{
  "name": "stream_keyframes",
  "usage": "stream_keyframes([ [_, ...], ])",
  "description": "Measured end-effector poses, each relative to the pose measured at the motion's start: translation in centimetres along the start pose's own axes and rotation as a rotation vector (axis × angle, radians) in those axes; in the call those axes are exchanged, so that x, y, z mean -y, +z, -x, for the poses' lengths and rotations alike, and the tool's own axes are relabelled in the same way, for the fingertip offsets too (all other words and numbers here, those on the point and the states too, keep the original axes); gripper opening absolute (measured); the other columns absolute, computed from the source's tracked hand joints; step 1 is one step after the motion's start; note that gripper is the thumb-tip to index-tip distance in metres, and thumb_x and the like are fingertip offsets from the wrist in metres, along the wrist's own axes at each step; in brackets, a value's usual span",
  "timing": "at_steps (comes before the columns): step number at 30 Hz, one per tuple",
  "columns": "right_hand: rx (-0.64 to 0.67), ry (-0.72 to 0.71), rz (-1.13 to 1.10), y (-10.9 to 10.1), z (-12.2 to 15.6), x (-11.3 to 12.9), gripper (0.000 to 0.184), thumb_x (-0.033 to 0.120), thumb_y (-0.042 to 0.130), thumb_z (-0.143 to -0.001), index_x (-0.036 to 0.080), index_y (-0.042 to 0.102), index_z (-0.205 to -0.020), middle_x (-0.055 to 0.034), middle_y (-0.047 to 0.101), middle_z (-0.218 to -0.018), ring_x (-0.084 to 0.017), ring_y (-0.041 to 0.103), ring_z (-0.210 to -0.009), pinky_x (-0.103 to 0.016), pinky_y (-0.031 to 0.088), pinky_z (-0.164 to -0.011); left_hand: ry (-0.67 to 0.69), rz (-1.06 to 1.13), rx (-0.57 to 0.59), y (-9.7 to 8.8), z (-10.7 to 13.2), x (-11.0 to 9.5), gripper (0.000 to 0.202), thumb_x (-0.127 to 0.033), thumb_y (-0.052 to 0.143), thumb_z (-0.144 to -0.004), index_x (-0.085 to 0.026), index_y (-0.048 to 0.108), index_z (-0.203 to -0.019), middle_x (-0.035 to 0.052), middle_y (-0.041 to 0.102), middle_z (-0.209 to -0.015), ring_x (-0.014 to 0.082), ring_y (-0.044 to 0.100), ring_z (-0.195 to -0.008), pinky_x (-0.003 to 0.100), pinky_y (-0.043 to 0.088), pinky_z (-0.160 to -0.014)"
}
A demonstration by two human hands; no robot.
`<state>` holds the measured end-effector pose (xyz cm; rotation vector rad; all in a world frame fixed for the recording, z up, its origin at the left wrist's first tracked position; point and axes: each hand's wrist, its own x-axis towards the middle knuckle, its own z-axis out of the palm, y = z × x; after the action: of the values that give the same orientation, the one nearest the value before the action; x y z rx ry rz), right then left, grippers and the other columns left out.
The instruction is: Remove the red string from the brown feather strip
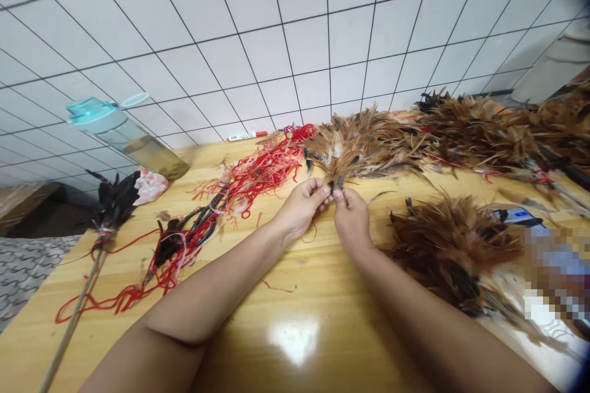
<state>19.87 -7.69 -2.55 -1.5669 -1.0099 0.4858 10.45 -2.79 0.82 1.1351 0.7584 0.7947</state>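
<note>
Both my hands meet over the middle of the table, pinching the dark quill end of a bunch of brown feathers (342, 167). My left hand (305, 207) grips it between thumb and fingers from the left. From the right, my right hand (352, 218) has thumb and forefinger closed on the same end. The feathers fan out away from me, toward a larger brown feather pile (382, 141) behind, and where one ends and the other begins is hard to see. A tangle of red string (271, 166) lies just beyond my left hand.
On the left, a stick (76, 325) carries black feathers (115, 199) tied at its top. Scissors (203, 215) lie among red strings. A water bottle (145, 147) and a red-and-white marker (247, 136) stand by the tiled wall (304, 43). Another feather bundle (447, 239) lies right.
</note>
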Motion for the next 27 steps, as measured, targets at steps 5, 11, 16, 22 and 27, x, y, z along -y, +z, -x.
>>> stream_keyframes([
  [5, -0.002, -0.046, 0.098, -0.3, 0.0, 0.2, 0.024, 0.03, 0.044, -0.086, 0.02, 0.054, -0.066, -0.0028, 0.056, -0.071, -0.017, 0.048, -0.069, -0.03, 0.037, -0.066, 0.038, -0.149, -0.054, -0.3, 0.1, -0.3, 0.024, -0.032, 0.07, -0.07, -0.015, 0.053, -0.074, -0.0037, 0.052, -0.063, 0.0054, 0.043, -0.055, 0.019, 0.032, -0.053],
  [11, 0.022, -0.113, 0.01, -0.2, -0.4, 0.0, 0.021, 0.026, 0.046, -0.084, 0.02, 0.059, -0.068, -0.0025, 0.057, -0.072, -0.017, 0.049, -0.071, -0.03, 0.039, -0.071, 0.172, -0.341, -0.075, -0.5, 0.4, -0.9, 0.013, -0.024, 0.064, -0.072, -0.015, 0.056, -0.077, -0.003, 0.053, -0.069, 0.0082, 0.049, -0.066, 0.021, 0.039, -0.066],
  [16, 0.039, -0.113, -0.091, 0.0, -0.6, 0.1, 0.018, 0.027, 0.048, -0.083, 0.019, 0.059, -0.071, -0.0031, 0.058, -0.076, -0.018, 0.052, -0.075, -0.031, 0.042, -0.075, 0.244, -0.399, -0.114, -0.5, 0.4, -0.9, 0.01, -0.024, 0.06, -0.075, -0.017, 0.054, -0.078, -0.0024, 0.054, -0.074, 0.0089, 0.049, -0.069, 0.021, 0.04, -0.069],
  [22, 0.04, -0.111, -0.168, -0.1, -0.4, 0.7, 0.016, 0.027, 0.047, -0.082, 0.019, 0.057, -0.072, -0.0027, 0.058, -0.076, -0.017, 0.052, -0.076, -0.031, 0.042, -0.076, 0.185, -0.209, -0.097, -0.4, 0.4, -0.8, 0.019, -0.028, 0.068, -0.07, -0.016, 0.053, -0.075, -0.003, 0.051, -0.073, 0.0075, 0.048, -0.068, 0.021, 0.04, -0.069],
  [27, 0.048, -0.098, -0.168, -0.2, -0.4, 0.5, 0.018, 0.029, 0.045, -0.084, 0.02, 0.054, -0.072, -0.0015, 0.055, -0.074, -0.016, 0.051, -0.074, -0.03, 0.043, -0.072, 0.086, -0.04, 0.001, -0.4, 0.4, -1.2, 0.028, -0.03, 0.074, -0.065, -0.016, 0.051, -0.072, -0.0044, 0.049, -0.067, 0.0059, 0.047, -0.06, 0.019, 0.037, -0.058],
])
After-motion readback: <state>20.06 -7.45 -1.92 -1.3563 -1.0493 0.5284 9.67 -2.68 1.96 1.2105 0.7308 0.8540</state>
